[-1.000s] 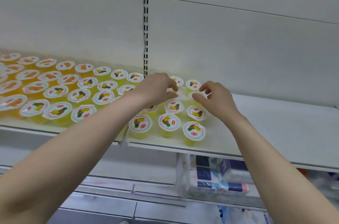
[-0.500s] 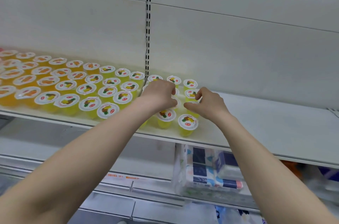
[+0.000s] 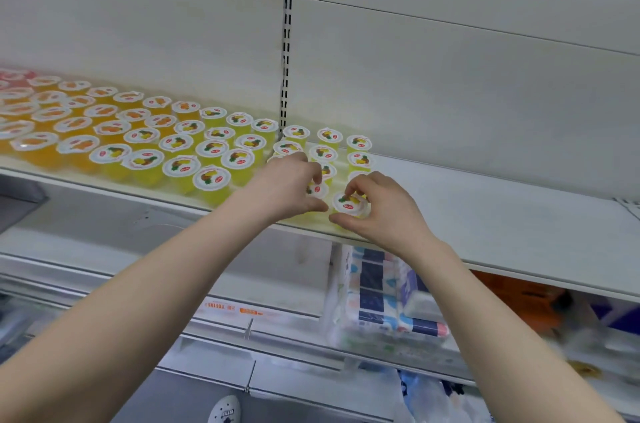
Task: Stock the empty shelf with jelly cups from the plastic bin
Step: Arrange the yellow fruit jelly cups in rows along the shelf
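Note:
Rows of jelly cups [image 3: 180,166] with white fruit-print lids fill the left part of the white shelf [image 3: 502,214]; orange ones stand far left, yellow ones toward the middle. My right hand [image 3: 377,207] pinches the front-row yellow cup [image 3: 348,202] at the shelf's front edge, thumb below and fingers over the lid. My left hand [image 3: 289,187] is curled around the neighbouring cup [image 3: 317,189], mostly hiding it. The plastic bin is out of view.
A slotted upright [image 3: 286,41] runs down the back wall behind the cups. To the right of the cups the shelf surface is bare. On the shelf below stand wrapped tissue packs [image 3: 384,301], and an orange item [image 3: 519,294] lies further right.
Both hands drew back from the rear rows to the front row of cups; the view shifted right and down.

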`<move>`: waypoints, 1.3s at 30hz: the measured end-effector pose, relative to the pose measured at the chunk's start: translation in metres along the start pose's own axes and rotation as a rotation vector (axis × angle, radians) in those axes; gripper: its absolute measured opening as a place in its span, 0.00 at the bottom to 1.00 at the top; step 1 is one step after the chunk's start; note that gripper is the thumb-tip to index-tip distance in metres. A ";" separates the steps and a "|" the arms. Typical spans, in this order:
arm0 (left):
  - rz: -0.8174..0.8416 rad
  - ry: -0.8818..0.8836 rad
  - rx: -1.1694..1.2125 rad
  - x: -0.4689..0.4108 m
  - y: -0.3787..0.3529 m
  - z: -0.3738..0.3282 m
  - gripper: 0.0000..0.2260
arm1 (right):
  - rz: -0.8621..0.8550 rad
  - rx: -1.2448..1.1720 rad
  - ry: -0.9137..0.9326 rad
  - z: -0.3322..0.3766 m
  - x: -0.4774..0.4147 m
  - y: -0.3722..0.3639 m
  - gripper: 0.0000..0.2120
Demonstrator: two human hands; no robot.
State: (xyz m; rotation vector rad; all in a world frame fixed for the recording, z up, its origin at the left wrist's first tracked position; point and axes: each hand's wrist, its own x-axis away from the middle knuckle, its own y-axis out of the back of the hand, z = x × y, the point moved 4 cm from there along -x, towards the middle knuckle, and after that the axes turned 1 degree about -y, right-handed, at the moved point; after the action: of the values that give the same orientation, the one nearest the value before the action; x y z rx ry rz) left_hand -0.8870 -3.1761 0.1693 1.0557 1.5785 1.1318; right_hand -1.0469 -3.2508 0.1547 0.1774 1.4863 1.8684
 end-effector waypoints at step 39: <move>-0.200 0.007 -0.045 0.056 0.010 0.028 0.24 | -0.066 0.077 -0.061 0.015 -0.034 0.005 0.15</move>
State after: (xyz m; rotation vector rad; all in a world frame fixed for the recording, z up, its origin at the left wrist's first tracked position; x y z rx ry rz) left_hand -0.8713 -3.1150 0.1640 0.8442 1.6172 1.0311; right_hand -1.0170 -3.2600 0.1747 0.2170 1.5060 1.7396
